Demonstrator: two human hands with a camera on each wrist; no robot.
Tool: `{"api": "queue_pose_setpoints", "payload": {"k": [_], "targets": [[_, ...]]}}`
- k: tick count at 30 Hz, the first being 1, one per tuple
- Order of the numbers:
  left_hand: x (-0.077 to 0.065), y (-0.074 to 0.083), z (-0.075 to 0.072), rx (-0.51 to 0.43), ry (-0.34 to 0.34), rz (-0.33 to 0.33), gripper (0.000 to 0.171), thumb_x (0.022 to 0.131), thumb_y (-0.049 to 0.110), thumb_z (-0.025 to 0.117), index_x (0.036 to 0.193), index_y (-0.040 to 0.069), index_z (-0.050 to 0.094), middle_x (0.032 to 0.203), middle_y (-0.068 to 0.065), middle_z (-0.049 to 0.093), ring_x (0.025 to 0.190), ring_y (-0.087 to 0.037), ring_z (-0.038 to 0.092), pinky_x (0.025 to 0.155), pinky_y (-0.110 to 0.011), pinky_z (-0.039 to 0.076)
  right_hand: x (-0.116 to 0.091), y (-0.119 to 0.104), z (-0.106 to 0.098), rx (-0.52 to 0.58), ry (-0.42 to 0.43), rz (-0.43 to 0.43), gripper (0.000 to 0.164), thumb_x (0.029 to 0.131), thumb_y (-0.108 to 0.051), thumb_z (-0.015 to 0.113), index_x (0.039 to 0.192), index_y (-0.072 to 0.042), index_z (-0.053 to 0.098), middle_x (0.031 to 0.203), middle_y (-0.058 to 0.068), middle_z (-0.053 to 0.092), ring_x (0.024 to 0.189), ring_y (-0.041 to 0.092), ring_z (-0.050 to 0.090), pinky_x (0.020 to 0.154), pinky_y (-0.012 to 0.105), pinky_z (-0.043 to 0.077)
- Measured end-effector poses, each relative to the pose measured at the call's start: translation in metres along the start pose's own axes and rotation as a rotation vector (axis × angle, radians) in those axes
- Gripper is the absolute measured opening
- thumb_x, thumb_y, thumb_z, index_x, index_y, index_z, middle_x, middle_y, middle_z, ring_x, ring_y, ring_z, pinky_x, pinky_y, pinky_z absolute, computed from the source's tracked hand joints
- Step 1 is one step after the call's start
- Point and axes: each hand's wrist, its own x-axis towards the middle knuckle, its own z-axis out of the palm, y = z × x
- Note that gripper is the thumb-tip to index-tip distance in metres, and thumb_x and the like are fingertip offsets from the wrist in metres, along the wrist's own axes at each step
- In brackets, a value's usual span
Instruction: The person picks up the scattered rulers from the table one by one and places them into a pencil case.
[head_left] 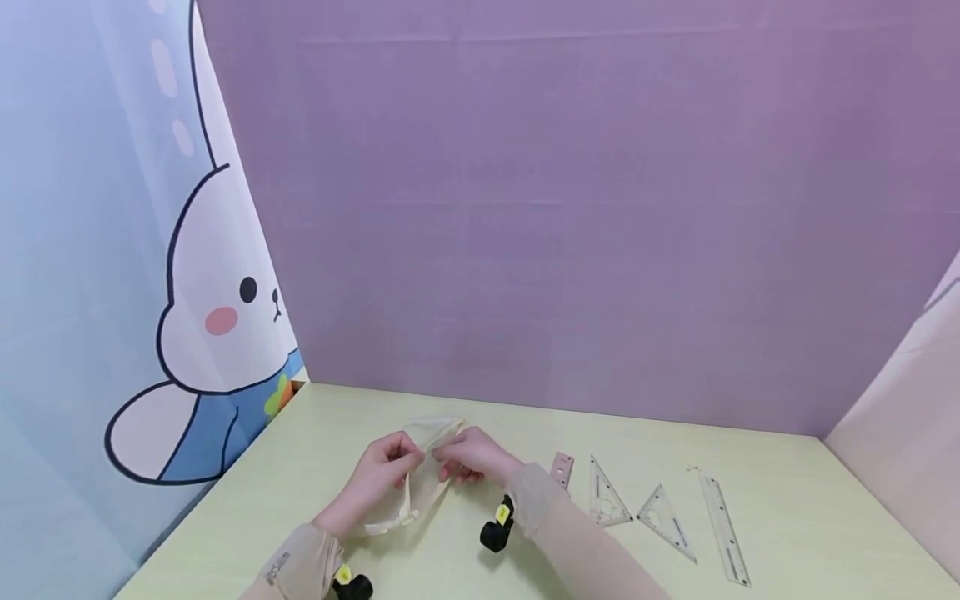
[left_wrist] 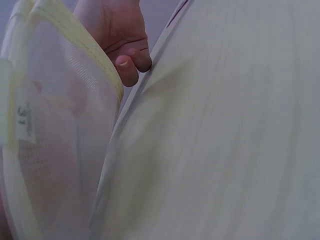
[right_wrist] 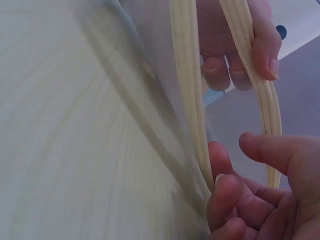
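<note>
A translucent mesh pouch (head_left: 425,490) with pale yellow edging stands between my hands, its zipper mouth parted. My left hand (head_left: 382,471) pinches one edge of the mouth; in the right wrist view its thumb lies over a zipper band (right_wrist: 245,37) and its fingers show behind the mesh. At the far end of the mouth, my right hand (head_left: 478,455) holds the edge with curled fingers (right_wrist: 225,197), the thumb apart from them. The left wrist view shows a small white tag (left_wrist: 25,122) on the pouch. No contents can be made out.
To the right on the pale table (head_left: 787,483) lie a pink ruler-like strip (head_left: 562,468), partly behind my right wrist, two clear set squares (head_left: 606,498) and a clear ruler (head_left: 725,529). A purple cloth (head_left: 570,217) hangs behind, a rabbit-print curtain (head_left: 217,333) at left.
</note>
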Motion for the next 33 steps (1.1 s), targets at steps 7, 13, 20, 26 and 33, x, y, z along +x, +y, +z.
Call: {"api": "queue_pose_setpoints", "payload": {"k": [7,13,20,26,33], "targets": [[0.001,-0.003,0.001,-0.020,0.003,0.016,0.013,0.090,0.010,0.066,0.086,-0.001,0.058,0.067,0.000,0.050,0.055,-0.010,0.045,0.052,-0.020,0.039,-0.007,-0.002,-0.006,-0.049,0.023,-0.039,0.021,0.089,-0.022,0.066,0.095,-0.002,0.071,0.069,0.008,0.069,0.044,0.011,0.048,0.041,0.021,0.034],[0.002,-0.005,0.002,-0.028,0.026,0.010,0.011,0.091,0.008,0.065,0.085,0.000,0.060,0.067,-0.004,0.050,0.055,-0.011,0.046,0.052,-0.022,0.040,-0.021,0.008,-0.034,-0.004,0.072,-0.054,0.029,0.092,-0.026,0.064,0.104,0.000,0.069,0.080,0.011,0.069,0.053,0.012,0.054,0.050,0.024,0.044],[0.002,-0.007,0.001,-0.040,0.094,-0.088,0.010,0.089,0.008,0.066,0.084,0.001,0.060,0.063,-0.003,0.048,0.054,-0.014,0.045,0.055,-0.024,0.039,-0.049,0.026,-0.085,0.067,0.179,-0.047,0.039,0.094,-0.029,0.062,0.115,0.004,0.064,0.088,0.011,0.066,0.069,0.018,0.060,0.067,0.035,0.052],[0.001,-0.011,-0.005,-0.059,0.135,-0.159,0.008,0.090,0.006,0.064,0.085,0.000,0.061,0.065,-0.002,0.048,0.055,-0.014,0.044,0.054,-0.024,0.039,-0.069,0.047,-0.118,0.126,0.267,-0.024,0.040,0.094,-0.027,0.061,0.118,0.006,0.061,0.095,0.013,0.063,0.084,0.026,0.060,0.076,0.036,0.052],[-0.005,-0.015,-0.008,-0.109,0.158,-0.173,0.011,0.089,0.010,0.067,0.087,0.000,0.061,0.069,-0.002,0.050,0.058,-0.012,0.043,0.055,-0.023,0.040,-0.078,0.054,-0.134,0.171,0.290,-0.008,0.041,0.096,-0.024,0.058,0.121,0.008,0.058,0.098,0.013,0.062,0.082,0.023,0.058,0.076,0.035,0.050]]}}
